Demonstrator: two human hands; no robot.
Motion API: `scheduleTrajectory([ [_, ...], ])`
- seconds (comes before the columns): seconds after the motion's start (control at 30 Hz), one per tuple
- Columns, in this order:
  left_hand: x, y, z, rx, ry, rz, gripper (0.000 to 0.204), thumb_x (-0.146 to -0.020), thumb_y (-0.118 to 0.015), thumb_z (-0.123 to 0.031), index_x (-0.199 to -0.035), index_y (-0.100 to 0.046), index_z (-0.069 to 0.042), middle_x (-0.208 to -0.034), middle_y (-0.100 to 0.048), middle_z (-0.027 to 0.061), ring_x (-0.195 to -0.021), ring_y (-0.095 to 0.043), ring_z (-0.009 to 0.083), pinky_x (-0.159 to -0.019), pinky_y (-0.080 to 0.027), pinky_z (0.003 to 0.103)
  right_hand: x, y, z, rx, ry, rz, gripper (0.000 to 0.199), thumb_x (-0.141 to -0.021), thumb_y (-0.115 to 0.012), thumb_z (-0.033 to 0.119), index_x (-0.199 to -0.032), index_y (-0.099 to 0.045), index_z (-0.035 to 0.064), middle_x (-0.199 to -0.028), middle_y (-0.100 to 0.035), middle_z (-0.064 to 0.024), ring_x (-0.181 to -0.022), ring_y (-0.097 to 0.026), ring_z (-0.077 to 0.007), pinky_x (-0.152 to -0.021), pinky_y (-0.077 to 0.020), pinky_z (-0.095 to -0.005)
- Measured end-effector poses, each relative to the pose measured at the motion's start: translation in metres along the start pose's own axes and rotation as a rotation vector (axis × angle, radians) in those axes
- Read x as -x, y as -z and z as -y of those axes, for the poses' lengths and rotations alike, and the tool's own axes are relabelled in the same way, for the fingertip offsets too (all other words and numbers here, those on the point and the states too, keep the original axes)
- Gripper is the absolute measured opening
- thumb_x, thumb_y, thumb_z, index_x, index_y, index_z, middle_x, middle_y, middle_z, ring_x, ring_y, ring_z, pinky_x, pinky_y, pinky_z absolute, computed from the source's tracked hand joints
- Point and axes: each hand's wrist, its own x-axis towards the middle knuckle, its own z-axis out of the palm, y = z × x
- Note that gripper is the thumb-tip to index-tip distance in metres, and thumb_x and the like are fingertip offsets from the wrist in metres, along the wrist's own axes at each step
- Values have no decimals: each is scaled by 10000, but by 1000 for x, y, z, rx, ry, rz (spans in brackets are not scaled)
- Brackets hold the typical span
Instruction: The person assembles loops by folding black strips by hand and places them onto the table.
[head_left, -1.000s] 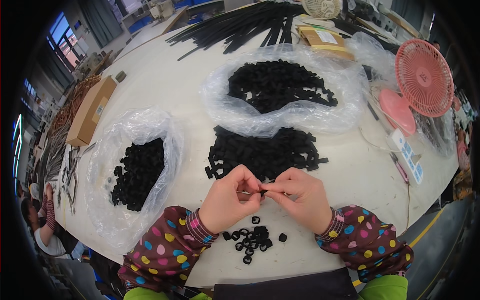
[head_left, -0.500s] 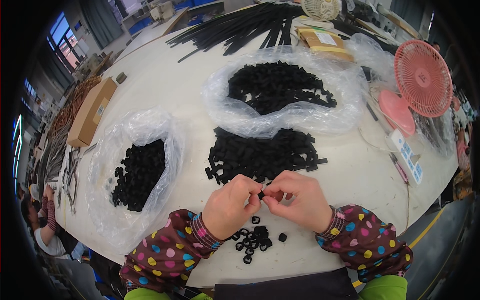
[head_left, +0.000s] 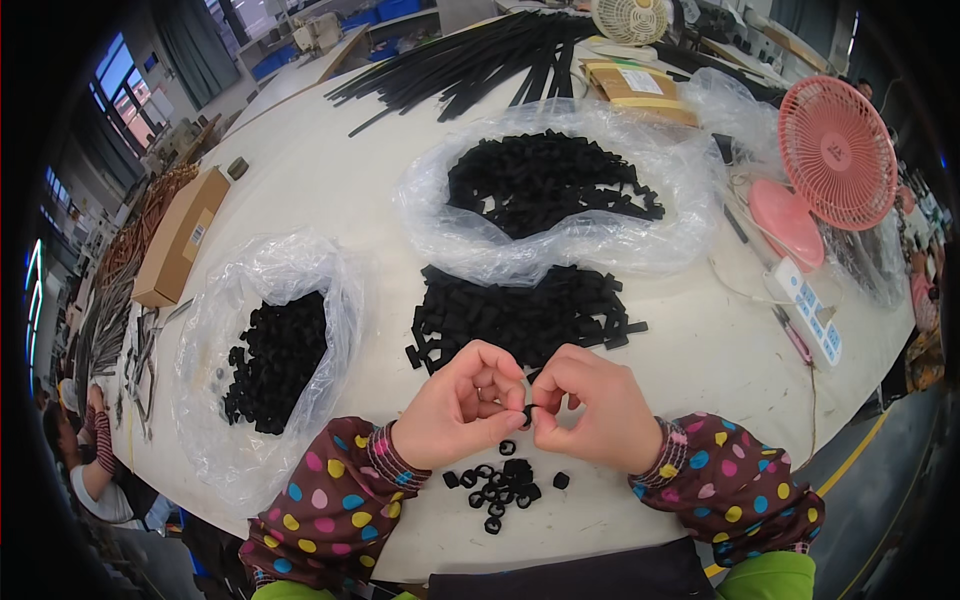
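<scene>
Nearest, at lower edge: dark cloth [head_left: 570,572] along the edge of the white table [head_left: 720,400], bits of green clothing [head_left: 770,575], then dotted brown sleeves [head_left: 735,490] on both forearms. Small cluster of black loops [head_left: 505,482] on tabletop, some ring-shaped with open middles, one piece lying just apart on the right. Just beyond, both hands nearly meet over the table: small black piece [head_left: 528,414] sits between their fingertips. Right hand [head_left: 605,415] has thumb and forefinger pinched on it; left hand [head_left: 450,415] has thumb tip at the piece, other fingers curled, can't tell whether it grips too. Behind the hands, loose heap of short black pieces [head_left: 520,315] on the table, partly hidden by fingers. Left of it, clear plastic bag [head_left: 225,455], mouth spread, more black pieces [head_left: 275,365] inside. Right: tool with pink handles [head_left: 797,338] beside white power strip [head_left: 808,312]. Past the heap, second clear bag [head_left: 490,258], larger, also with black pieces inside. Pink fan [head_left: 838,150] stands at right, tilted; long cardboard box [head_left: 180,240] near left table edge, small dark round object [head_left: 237,168] by its far end. Far end: long black strips [head_left: 460,65] fanned out, brown package [head_left: 635,92], cream fan [head_left: 630,18]. Another person [head_left: 95,465] at far left, partly in view.
</scene>
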Motion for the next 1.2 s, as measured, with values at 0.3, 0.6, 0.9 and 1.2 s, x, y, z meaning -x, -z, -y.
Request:
scheduleTrajectory([
  [0.3, 4, -17, -1, -337, -341, -228, 315, -766, -628, 49, -981, -410, -25, -911, -546, 49, -879, -566, 96, -886, -469, 288, -2, -3, 2, 287, 252, -238, 119, -698, -644, 56, -727, -532, 83, -716, -534, -2, -587, -585, -131, -471, -442, -249],
  [0.6, 4, -7, -14, -303, 1, -54, 342, -751, -635, 46, -945, -374, -58, -872, -562, 25, -833, -582, 75, -816, -500, 255, -8, 25, -11, -183, -119, 280, 124, -791, -658, 147, -869, -649, 51, -787, -603, -12, -653, -575, -83, -566, -451, -210],
  [0.9, 1, -14, -6, -400, 8, -203, 297, -761, -627, 28, -915, -383, -43, -856, -570, 29, -807, -582, 71, -771, -504, 244, -3, 10, -3, -52, 11, 214, 154, -728, -684, 147, -770, -563, 61, -753, -572, -13, -640, -580, -103, -539, -448, -252],
  [1.2, 1, -5, -10, 55, 130, -167, 178, -847, -583, -28, -998, -488, -21, -900, -584, 50, -825, -597, 120, -756, -523, 281, 1, 5, 0, -288, -261, 31, 120, -776, -645, 108, -828, -551, 54, -768, -589, -1, -658, -574, -74, -552, -445, -217],
])
